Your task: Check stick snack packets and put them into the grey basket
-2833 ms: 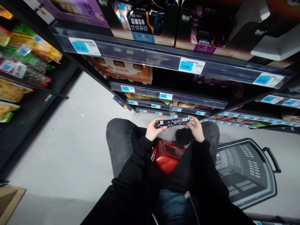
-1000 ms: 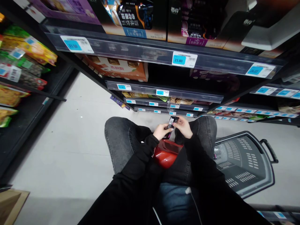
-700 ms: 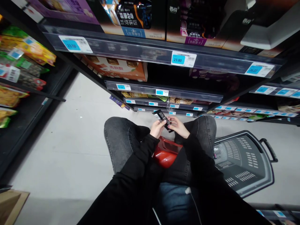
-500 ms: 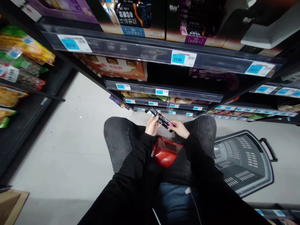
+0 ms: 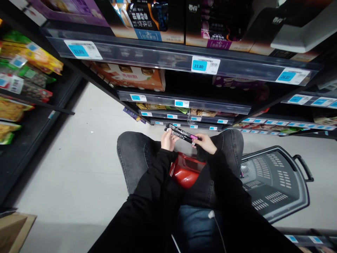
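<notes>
A long, narrow black packet with white print and a pink patch [image 5: 182, 133] is held level above the knees in dark grey jeans, one end in each hand. The fingers of the left hand [image 5: 169, 140] are curled around its left end, and the fingers of the right hand [image 5: 206, 143] are pinched on its right end, by the pink patch. The print on the packet is too small to be read.

A grey plastic shopping basket with slotted walls and a black handle [image 5: 276, 186] stands on the pale floor just to the right of the right knee; nothing can be seen in it. A glossy red rounded object [image 5: 185, 173] lies in the lap below the hands; what it is cannot be told.

Black store shelves with clear plastic price rails [image 5: 168, 59] are faced. On the upper rail a blue and white price tag [image 5: 205, 65] reads 23.80; the figures on the other tags are blurred. Above it stand dark boxes with Chinese characters [image 5: 147, 17] and a dark box with a purple strip [image 5: 210, 24]. One shelf lower lies an orange carton with pictured cups [image 5: 131, 75]. On the left rack, yellow and green snack bags [image 5: 28, 56] are shelved.
</notes>
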The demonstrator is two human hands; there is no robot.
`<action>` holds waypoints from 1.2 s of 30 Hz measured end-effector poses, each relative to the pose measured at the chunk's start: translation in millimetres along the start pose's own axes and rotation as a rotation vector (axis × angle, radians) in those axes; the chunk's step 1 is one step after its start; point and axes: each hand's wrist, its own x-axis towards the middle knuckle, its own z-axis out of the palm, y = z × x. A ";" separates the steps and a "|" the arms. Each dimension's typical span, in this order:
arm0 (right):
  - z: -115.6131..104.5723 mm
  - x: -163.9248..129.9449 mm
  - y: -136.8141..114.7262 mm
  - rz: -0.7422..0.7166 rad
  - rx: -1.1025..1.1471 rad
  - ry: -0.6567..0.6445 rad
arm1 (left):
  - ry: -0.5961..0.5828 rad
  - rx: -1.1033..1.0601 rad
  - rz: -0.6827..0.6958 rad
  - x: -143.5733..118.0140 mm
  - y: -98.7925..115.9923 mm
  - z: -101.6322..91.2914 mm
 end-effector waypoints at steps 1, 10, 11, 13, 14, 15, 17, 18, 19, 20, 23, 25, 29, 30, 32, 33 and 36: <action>-1.1 -0.9 0.6 0.005 -0.030 -0.050 | -0.012 0.009 0.014 0.5 1.0 -0.7; 17.2 1.8 14.0 -0.017 -0.104 -0.089 | -0.133 0.127 0.079 -9.1 -14.4 9.4; 19.1 3.0 14.9 -0.012 -0.070 -0.050 | -0.142 0.146 0.099 -10.5 -17.4 10.3; 20.7 5.3 15.9 -0.002 0.044 0.066 | -0.208 0.225 0.110 -14.4 -21.5 12.0; 20.5 6.5 16.1 -0.004 0.105 0.122 | -0.269 0.282 0.094 -17.2 -22.6 13.1; 19.7 7.7 16.2 -0.013 0.153 0.163 | -0.337 0.340 0.068 -20.3 -22.9 14.4; 16.3 9.8 16.0 -0.046 0.193 0.198 | -0.446 0.445 0.023 -26.7 -21.4 17.3; 13.6 10.5 15.6 -0.060 0.198 0.198 | -0.474 0.487 0.019 -29.2 -19.7 18.5; 10.3 11.1 14.8 -0.069 0.210 0.200 | -0.486 0.524 0.028 -31.0 -17.5 19.3; 6.3 11.3 13.6 -0.077 0.236 0.212 | -0.489 0.556 0.041 -32.0 -14.9 19.4; -8.1 9.6 6.5 -0.144 0.363 0.350 | -0.519 0.622 0.031 -31.7 -6.0 16.0; -17.4 7.0 0.0 -0.202 0.398 0.428 | -0.553 0.665 -0.010 -30.9 -0.7 12.5; -27.4 1.7 -8.8 -0.210 0.309 0.412 | -0.598 0.835 0.016 -31.9 5.7 9.1; -28.2 1.1 -9.1 -0.204 0.285 0.405 | -0.603 0.884 0.069 -32.3 6.5 9.2; -29.1 1.1 -7.1 -0.204 0.252 0.404 | -0.601 0.966 0.214 -32.8 7.4 9.7; -29.6 1.7 -5.2 -0.209 0.239 0.407 | -0.599 0.993 0.285 -32.8 7.5 9.8; -31.8 4.1 1.9 -0.226 0.198 0.437 | -0.587 1.006 0.411 -32.7 6.9 9.0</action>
